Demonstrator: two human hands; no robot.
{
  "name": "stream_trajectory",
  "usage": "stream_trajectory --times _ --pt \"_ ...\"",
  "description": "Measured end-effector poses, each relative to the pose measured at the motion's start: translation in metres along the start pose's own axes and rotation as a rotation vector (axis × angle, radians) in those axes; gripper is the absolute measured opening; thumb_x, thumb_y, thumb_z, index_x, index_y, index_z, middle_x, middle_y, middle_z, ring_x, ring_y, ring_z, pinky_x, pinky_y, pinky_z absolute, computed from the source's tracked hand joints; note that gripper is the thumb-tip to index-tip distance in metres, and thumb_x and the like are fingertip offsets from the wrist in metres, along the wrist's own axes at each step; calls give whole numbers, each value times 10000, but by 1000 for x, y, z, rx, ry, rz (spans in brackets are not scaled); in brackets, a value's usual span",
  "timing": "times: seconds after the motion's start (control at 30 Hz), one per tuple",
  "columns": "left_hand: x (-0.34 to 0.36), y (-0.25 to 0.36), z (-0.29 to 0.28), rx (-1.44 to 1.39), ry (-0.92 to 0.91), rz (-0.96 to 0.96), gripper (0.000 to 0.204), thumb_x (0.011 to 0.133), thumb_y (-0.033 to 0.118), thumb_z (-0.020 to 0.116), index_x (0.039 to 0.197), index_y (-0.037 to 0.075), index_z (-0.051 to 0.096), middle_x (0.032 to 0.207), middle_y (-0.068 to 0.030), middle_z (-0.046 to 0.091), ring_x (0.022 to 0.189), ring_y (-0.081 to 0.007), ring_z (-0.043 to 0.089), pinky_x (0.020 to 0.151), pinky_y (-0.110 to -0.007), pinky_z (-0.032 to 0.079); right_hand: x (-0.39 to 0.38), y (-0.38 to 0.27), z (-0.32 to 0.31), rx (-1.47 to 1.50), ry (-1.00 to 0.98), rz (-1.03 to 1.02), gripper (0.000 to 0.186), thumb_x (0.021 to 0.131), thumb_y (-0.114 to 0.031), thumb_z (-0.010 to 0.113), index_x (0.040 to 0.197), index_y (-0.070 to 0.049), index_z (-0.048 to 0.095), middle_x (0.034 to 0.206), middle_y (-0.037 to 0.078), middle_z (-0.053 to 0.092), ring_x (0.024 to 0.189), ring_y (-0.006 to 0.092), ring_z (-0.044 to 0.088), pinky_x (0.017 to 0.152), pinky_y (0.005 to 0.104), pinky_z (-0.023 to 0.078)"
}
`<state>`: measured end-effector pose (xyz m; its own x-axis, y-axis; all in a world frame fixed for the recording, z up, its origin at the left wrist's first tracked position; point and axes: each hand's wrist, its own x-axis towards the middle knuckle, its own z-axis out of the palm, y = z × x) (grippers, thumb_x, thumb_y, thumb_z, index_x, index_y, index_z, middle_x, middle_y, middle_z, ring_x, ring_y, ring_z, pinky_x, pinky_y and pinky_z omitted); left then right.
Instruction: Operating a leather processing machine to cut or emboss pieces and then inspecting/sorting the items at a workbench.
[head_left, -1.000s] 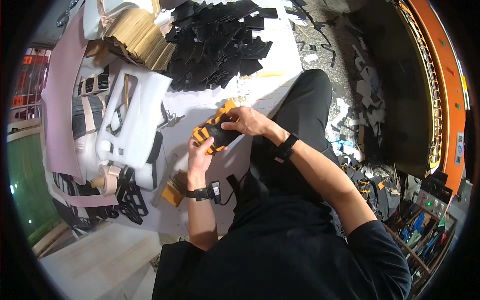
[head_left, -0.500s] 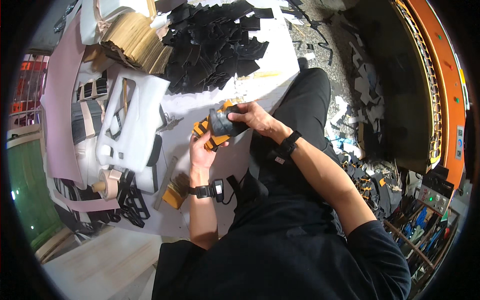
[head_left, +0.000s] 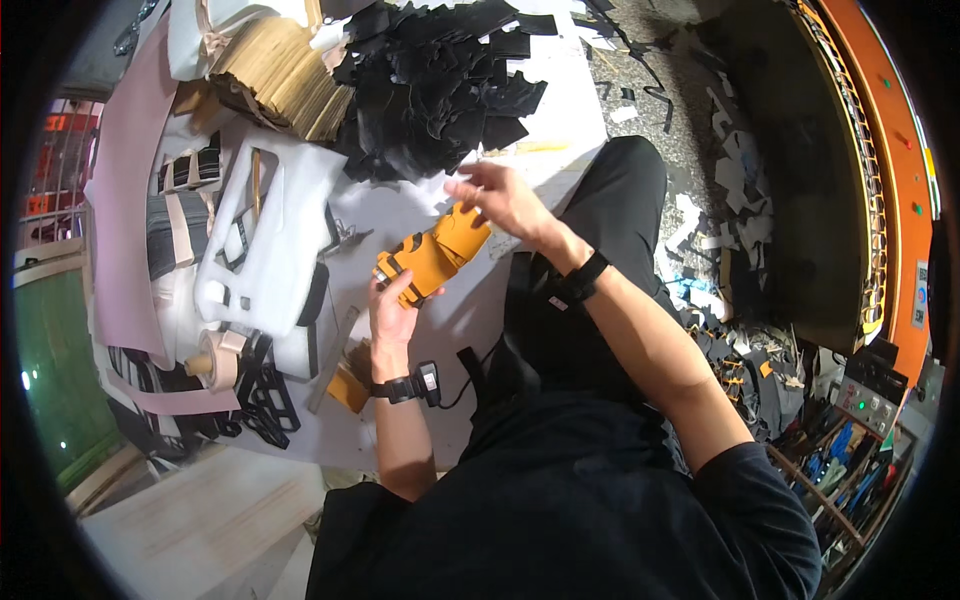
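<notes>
My left hand point(head_left: 394, 312) is closed around the lower end of a bundle of orange sheet pieces point(head_left: 440, 255), with dark strips showing between them along the left edge. The top piece lies with its plain orange face up. Just above the bundle's upper end is my right hand point(head_left: 503, 203), its fingers apart and slightly blurred, with nothing visible in them. Beyond it on the white table point(head_left: 340, 215), a large loose heap of black cut pieces point(head_left: 430, 100) spreads out.
Left of my hands lies a white foam sheet with cut-outs point(head_left: 265, 240), near a roll of pale tape point(head_left: 222, 362). A stack of tan sheets point(head_left: 285, 75) stands at the far left. Another orange stack point(head_left: 348, 388) sits by my left wrist. Scraps litter the floor point(head_left: 640, 90) at right.
The dark grey piece that my right hand held over the bundle is no longer there, so the orange face shows. My right hand has moved up slightly and its fingers have opened.
</notes>
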<state>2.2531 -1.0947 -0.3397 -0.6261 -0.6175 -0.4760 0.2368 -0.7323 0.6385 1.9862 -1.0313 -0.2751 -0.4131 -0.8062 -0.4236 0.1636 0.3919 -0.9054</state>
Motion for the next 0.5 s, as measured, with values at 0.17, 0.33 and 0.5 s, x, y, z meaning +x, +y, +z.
stream_trajectory --times 0.17,0.33,0.5 --pt "7 -3 26 -65 -80 -75 407 1064 54 614 1458 -23 549 1335 -214 715 1151 -365 762 838 -559 694 -24 31 6 -496 -209 -75 431 894 -303 868 1136 47 799 1025 232 812 950 304 806 871 394 622" --pt "6 -5 15 11 -14 -7 395 1068 77 629 1446 -17 560 1321 -212 723 1103 -367 773 781 -538 691 -18 31 4 -393 -57 25 306 929 -215 818 1111 30 810 997 216 817 933 290 809 854 400 624" --pt "0 17 -21 117 143 92 332 1046 54 634 1367 -27 603 1267 -217 742 1036 -364 787 738 -541 686 -6 39 -5 -462 -74 -53 414 937 -300 837 1161 45 799 1045 220 819 975 305 805 882 399 624"
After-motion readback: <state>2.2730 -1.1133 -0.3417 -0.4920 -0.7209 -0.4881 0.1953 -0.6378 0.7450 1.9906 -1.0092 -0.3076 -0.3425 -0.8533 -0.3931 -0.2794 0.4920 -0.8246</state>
